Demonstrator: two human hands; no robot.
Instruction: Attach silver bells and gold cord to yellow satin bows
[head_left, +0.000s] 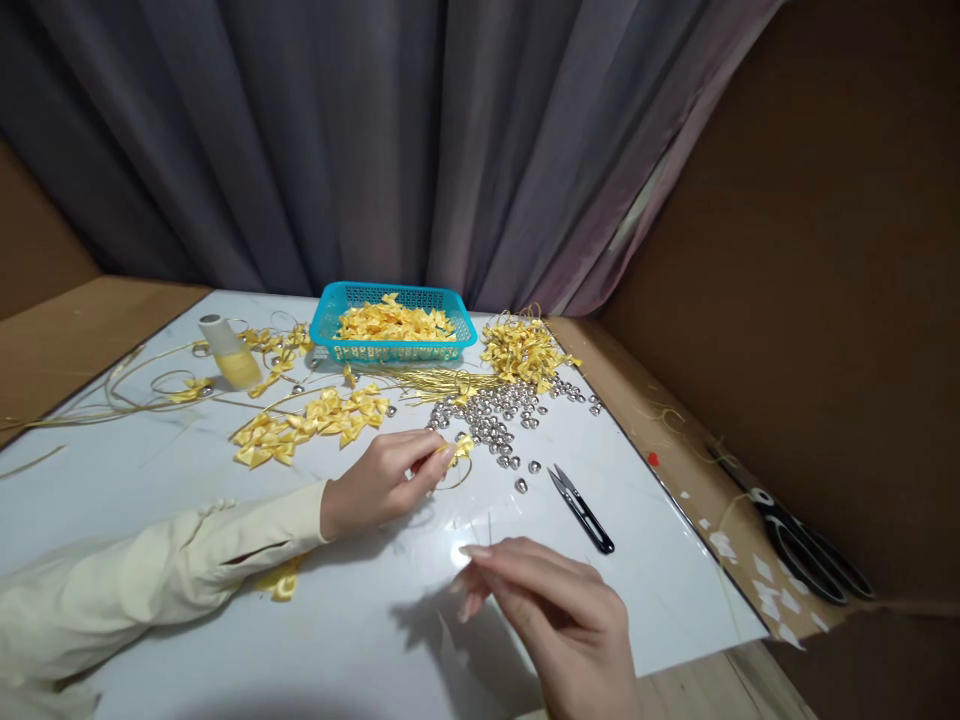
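My left hand (390, 475) is closed in a pinch on a small yellow satin ribbon bow (463, 446), from which a thin gold cord loop (457, 478) curves down. Nearer to me, my right hand (559, 610) has its thumb and index finger pressed together. A faint thin line rises at those fingertips; I cannot make out what it is. Beyond the left hand lie loose silver bead-like pieces (491, 415). A row of yellow bows (311, 422) is spread to its left. One more yellow bow (283, 582) is partly hidden below my left sleeve.
A blue basket (397, 350) of yellow bows stands at the back, beside a bottle (231, 352) and a heap of corded bows (521, 350). Gold cords (431, 383) lie before the basket. Thread snips (581, 510) rest at right; black scissors (802, 550) lie past the white board's edge.
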